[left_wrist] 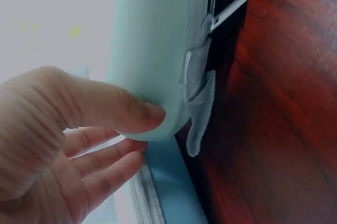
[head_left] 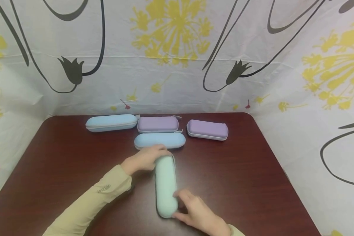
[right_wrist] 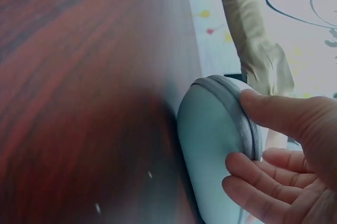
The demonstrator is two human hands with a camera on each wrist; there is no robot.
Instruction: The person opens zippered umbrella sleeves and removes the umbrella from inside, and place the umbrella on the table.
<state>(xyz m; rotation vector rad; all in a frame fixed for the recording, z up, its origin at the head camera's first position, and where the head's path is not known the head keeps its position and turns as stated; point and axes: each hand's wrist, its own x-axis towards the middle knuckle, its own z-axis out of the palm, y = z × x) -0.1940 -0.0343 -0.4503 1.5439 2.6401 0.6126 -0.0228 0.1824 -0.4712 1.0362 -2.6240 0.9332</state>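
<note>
A long mint green zippered case (head_left: 166, 186) with rounded ends lies lengthwise at the front middle of the table. At its far end, my left hand (head_left: 147, 159) holds it, thumb on one face and fingers round the tip. The zipper pull (left_wrist: 197, 98) hangs beside the thumb in the left wrist view. My right hand (head_left: 199, 209) pinches the near right corner; in the right wrist view the thumb is on the zipper seam (right_wrist: 239, 111) and the fingers are against the side. Just beyond the left hand lies a light blue case (head_left: 160, 140).
Behind the blue case sits a purple case (head_left: 157, 124), with another purple case (head_left: 207, 129) to the right and a longer blue case (head_left: 112, 123) to the left. The dark wood table (head_left: 239, 183) ends at a flower-printed cloth (head_left: 177, 82).
</note>
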